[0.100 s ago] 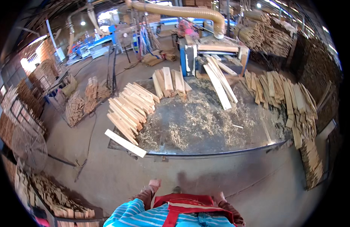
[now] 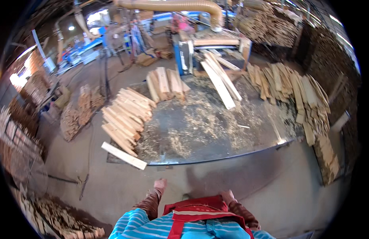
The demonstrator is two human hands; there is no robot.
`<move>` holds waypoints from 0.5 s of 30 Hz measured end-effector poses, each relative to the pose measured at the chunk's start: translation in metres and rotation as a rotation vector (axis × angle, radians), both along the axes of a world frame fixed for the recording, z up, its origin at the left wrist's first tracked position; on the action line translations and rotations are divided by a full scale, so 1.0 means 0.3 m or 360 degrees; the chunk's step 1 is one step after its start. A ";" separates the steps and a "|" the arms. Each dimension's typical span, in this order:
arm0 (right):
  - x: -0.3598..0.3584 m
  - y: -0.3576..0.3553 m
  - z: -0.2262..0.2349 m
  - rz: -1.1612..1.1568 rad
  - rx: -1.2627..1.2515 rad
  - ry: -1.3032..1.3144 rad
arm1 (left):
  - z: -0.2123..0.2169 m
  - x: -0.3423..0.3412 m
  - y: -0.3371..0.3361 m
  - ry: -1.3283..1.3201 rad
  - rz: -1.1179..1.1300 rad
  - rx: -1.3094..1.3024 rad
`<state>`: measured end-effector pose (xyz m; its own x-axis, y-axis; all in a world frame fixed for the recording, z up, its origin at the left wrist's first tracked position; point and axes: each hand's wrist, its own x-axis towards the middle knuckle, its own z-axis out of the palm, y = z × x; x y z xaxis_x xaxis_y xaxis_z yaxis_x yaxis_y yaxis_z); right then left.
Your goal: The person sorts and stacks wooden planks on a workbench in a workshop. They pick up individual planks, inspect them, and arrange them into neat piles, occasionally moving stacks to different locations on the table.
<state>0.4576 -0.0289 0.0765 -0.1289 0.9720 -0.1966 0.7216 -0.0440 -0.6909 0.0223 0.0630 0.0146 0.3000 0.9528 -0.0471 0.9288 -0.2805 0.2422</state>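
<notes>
My left hand (image 2: 160, 184) hangs in front of my body, over the concrete floor, short of the table's front edge. Lower down, beside my red apron (image 2: 198, 205), is my right hand (image 2: 227, 196). I see nothing held in either hand, but the fingers are too small and blurred to read. Closest to my left hand is a pale board (image 2: 123, 155) jutting over the front left corner of the dark table (image 2: 168, 123). Behind that board lies a spread pile of wooden slats (image 2: 124, 117).
A machine (image 2: 214, 42) with a thick hose (image 2: 172, 5) stands at the table's back, long boards (image 2: 218, 85) sticking out of it. More slats (image 2: 290, 85) cover the table's right side. Wood shavings (image 2: 204, 119) litter its top. At far left are a fan (image 2: 27, 167) and stacked wood (image 2: 61, 215).
The view has shifted, so the table and machine sit farther left and slightly higher in the picture. Both hands appear slightly farther forward, and more of my right hand shows beside the apron.
</notes>
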 end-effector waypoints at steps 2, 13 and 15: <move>-0.015 0.120 0.006 0.0230 0.0075 0.0028 | 0.073 -0.115 0.260 -0.0561 0.0420 -0.0333; 0.474 1.022 0.011 0.0316 0.0856 -0.0165 | 0.149 0.522 0.668 -0.2519 0.1360 -0.1031; 0.502 1.210 0.085 -0.0447 -0.0164 0.0806 | 0.105 0.524 0.702 -0.2561 0.1348 -0.1104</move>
<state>0.6083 0.3342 0.1019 0.0286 0.9616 -0.2728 0.2540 -0.2709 -0.9285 0.1795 0.2736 0.0460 -0.0136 0.7905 -0.6124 -0.4164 0.5523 0.7222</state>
